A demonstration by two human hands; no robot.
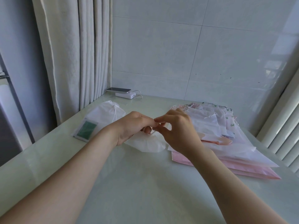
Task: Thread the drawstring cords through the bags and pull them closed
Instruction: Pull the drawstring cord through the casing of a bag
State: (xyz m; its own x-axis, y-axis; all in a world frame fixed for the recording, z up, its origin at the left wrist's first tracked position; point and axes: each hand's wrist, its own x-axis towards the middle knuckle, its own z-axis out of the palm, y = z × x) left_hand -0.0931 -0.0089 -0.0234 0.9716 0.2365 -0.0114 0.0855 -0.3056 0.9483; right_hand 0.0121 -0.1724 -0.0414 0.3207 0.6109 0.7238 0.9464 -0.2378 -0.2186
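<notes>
Head view looks down on a pale table (145, 183), where both hands meet near the middle. The left hand (135, 125) has its fingers curled round the gathered mouth of a white bag (148, 143); the bag's body fans out on the table at six o'clock from the hands. The right hand (176, 131) pinches a thin white cord (154, 131) between thumb and forefinger, just beside the left fingertips, with its other fingers loosely bent above. How far the cord runs through the bag's hem is hidden by the fingers.

At ten o'clock from the hands lies a closed white bag (106, 113), its mouth drawn up and its cords trailing. A green sachet (85, 130) lies at nine o'clock. At three o'clock a stack of sheer white and pink bags (226, 143) lies flat. At eleven o'clock, near the curtain (72, 54), a phone (119, 90) rests on a white power bank (125, 95).
</notes>
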